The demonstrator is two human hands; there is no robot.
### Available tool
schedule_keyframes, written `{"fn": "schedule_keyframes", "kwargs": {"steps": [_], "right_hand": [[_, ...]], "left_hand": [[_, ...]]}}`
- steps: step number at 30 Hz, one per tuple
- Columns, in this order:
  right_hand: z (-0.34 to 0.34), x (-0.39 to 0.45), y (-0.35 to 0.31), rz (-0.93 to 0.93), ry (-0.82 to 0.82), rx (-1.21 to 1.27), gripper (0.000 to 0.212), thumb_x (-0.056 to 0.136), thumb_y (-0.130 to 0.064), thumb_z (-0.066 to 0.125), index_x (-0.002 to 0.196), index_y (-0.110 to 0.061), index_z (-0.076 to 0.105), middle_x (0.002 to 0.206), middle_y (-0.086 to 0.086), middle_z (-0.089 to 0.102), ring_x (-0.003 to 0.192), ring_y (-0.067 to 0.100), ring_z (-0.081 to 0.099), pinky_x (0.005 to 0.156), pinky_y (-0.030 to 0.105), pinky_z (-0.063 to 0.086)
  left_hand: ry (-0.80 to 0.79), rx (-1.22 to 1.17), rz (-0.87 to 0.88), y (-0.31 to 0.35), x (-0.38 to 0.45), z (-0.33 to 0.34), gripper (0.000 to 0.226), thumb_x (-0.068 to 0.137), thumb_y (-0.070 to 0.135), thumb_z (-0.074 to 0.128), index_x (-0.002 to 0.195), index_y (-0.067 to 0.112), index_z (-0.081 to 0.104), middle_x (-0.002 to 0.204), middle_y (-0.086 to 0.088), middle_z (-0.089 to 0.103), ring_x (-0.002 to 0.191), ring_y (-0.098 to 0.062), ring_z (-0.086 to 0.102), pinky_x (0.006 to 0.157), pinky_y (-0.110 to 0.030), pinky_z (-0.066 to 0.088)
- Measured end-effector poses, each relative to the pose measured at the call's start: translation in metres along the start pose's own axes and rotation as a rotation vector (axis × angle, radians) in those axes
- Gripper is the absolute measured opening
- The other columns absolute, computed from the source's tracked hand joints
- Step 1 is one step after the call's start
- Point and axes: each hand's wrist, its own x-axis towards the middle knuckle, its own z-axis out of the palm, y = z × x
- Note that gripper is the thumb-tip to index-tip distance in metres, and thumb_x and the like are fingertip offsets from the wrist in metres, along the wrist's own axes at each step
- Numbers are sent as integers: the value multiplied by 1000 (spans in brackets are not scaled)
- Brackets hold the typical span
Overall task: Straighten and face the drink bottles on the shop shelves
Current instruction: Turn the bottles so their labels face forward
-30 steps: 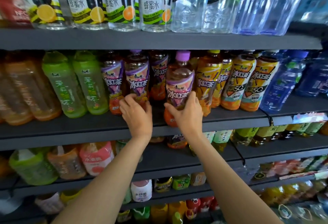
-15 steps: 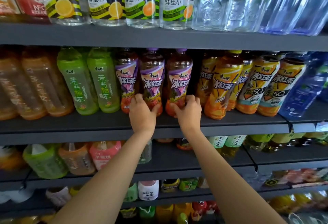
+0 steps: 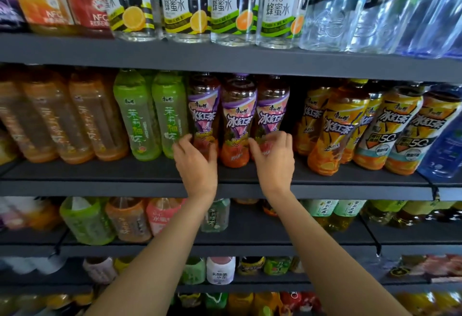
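Observation:
Three purple-labelled iced tea bottles stand side by side on the middle shelf (image 3: 125, 186), labels facing me. My left hand (image 3: 196, 161) grips the base of the left purple bottle (image 3: 203, 113), fingers on its left side and thumb on its right. My right hand (image 3: 275, 159) grips the base of the right purple bottle (image 3: 272, 113). The middle purple bottle (image 3: 237, 120) stands between my hands, and neither hand holds it.
Two green tea bottles (image 3: 136, 115) and several amber bottles (image 3: 75, 120) stand left of the purple ones. Yellow-labelled iced teas (image 3: 336, 125) and a blue bottle (image 3: 443, 150) stand to the right across a dark gap. Honey water (image 3: 232, 5) and soda bottles (image 3: 332, 2) fill the top shelf.
My right hand pushed its purple bottle back into line with the others. My left hand shifted from the middle purple bottle to the left one.

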Motion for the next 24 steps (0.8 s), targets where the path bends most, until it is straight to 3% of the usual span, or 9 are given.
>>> {"fn": "schedule_keyframes", "kwargs": {"steps": [2,5,11,17,24], "right_hand": [[6,1,-12,-41,-109,-47,47,82,-48,65,106,-9,51,97,5,62,86,24,61,63,34,46],[19,5,-23,-25,-236,-222,53,82,-50,63,108,-7,46,104,9,61,93,28,62,60,33,40],[27,4,-23,-7,-228,-313,47,86,-47,60,107,-6,46,112,9,59,100,31,61,62,33,37],[36,14,-34,69,-266,-282,46,88,-40,61,112,-4,46,117,12,57,105,32,60,76,39,48],[32,15,-32,64,-283,-310,42,88,-41,60,109,-5,50,110,11,61,99,31,62,68,36,45]], "left_hand": [[-75,69,-56,-4,12,-2,64,85,30,66,133,-2,37,130,-18,45,123,-32,41,100,-38,36],[-184,157,-54,1,20,5,68,84,32,67,134,-2,36,133,-18,44,126,-32,40,100,-40,36],[-152,237,-72,-3,26,11,60,83,33,68,126,-2,43,128,-20,44,123,-34,38,99,-40,32],[-136,265,-42,-7,26,8,61,82,34,69,123,-1,42,125,-19,45,119,-34,39,97,-39,32],[-181,274,-47,-4,28,5,64,81,36,69,125,1,39,128,-18,42,122,-33,38,99,-38,31]]}}
